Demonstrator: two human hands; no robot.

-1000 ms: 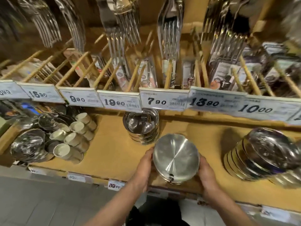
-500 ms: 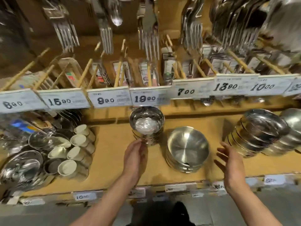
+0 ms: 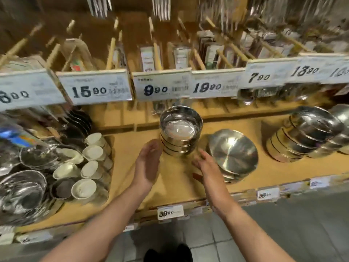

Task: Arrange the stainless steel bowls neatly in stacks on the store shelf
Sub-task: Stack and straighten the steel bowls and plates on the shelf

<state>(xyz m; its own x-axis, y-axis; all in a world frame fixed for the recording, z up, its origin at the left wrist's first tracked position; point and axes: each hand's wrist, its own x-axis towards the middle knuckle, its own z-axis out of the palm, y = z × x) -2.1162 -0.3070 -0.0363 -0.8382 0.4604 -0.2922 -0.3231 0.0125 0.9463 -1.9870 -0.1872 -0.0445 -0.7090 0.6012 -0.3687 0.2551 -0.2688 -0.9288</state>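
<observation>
Both hands flank the tall bowl stack [image 3: 181, 132] mid-shelf, ready to cradle it. Left hand [image 3: 148, 164] and right hand [image 3: 205, 164] show straight, spread fingers gripping nothing. Right of that stack sits the wide bowl stack [image 3: 233, 155], apparently already placed.

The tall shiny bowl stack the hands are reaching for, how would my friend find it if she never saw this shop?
Look at the wooden shelf under the row of white price tags. Near its middle, between the left hand and right hand, stands the tall shiny bowl stack. Unlike the wide shallow bowls to its right, its sides are straight and it is narrower and taller.
</observation>
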